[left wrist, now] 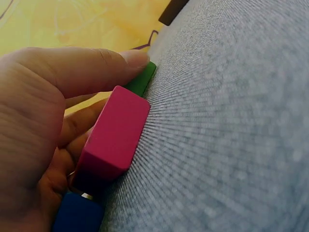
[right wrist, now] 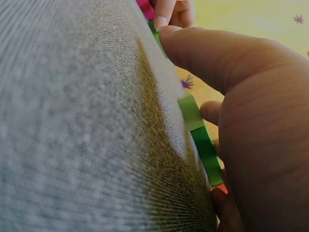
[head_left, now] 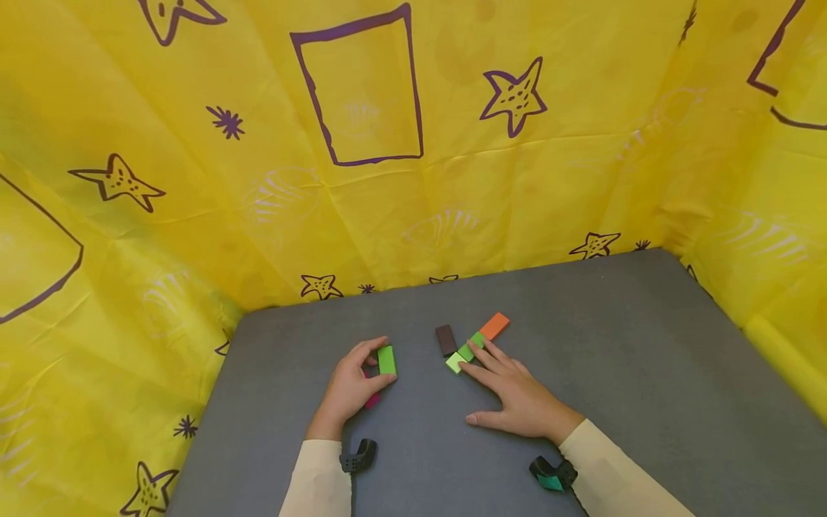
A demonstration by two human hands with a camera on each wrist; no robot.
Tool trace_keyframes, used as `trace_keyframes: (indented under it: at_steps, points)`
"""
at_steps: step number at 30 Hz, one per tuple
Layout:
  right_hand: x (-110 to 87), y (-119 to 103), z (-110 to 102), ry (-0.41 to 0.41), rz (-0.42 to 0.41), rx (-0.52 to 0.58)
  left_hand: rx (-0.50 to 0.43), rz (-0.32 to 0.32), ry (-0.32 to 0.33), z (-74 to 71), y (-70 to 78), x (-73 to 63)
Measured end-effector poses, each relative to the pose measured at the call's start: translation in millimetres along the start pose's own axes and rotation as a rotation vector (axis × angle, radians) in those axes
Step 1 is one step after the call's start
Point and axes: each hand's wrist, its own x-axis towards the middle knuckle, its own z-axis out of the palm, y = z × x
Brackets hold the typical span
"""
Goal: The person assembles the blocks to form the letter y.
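Note:
My left hand point(head_left: 349, 386) pinches a bright green block point(head_left: 387, 360) endways between thumb and forefinger, on the grey table. Under the same palm lies a pink block point(left wrist: 118, 128), mostly covered by the hand in the head view. A blue block point(left wrist: 78, 213) shows behind it at the bottom of the left wrist view. My right hand point(head_left: 520, 402) is spread, its fingertips at a light green block point(head_left: 454, 362) and a darker green block point(head_left: 471, 347). These two sit end to end in a slanting row with an orange block point(head_left: 495, 326) at the far end.
A dark brown block point(head_left: 445, 340) stands just left of the row, its near end close to the light green block. Yellow patterned cloth point(head_left: 452, 179) hangs behind and at both sides of the grey table point(head_left: 581, 323). Dark bands with camera mounts sit at both wrists.

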Motion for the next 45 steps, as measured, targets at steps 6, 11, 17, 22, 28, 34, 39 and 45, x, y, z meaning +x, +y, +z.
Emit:
trace_keyframes:
  at_steps: [6,11,17,22,28,34,39,45]
  points:
    - [-0.5,0.3,0.6,0.011,-0.012,-0.006,0.05,0.027,-0.004,-0.1,-1.3,0.7]
    - [-0.5,0.6,1.8,0.035,-0.023,-0.009,0.06,0.028,0.005,0.1,-2.0,0.7]
    - [0.4,-0.8,1.2,0.061,-0.01,0.01,-0.01,0.036,0.045,0.0,-0.9,0.9]
    - [3.7,0.2,1.1,0.083,0.008,-0.001,-0.041,0.047,0.076,-1.0,-0.8,1.6]
    - [10.0,1.9,0.6,0.077,0.023,-0.025,-0.11,0.048,0.146,-2.5,-1.7,2.1]
    - [15.1,2.0,-1.6,0.06,0.033,-0.021,-0.21,0.039,0.224,-3.4,-2.4,2.6]
    - [15.9,3.9,-0.9,0.059,0.043,-0.029,-0.256,0.035,0.241,-4.2,-1.8,2.6]
    - [15.1,5.7,1.3,0.067,0.039,-0.045,-0.235,0.051,0.258,-5.6,-0.3,2.9]
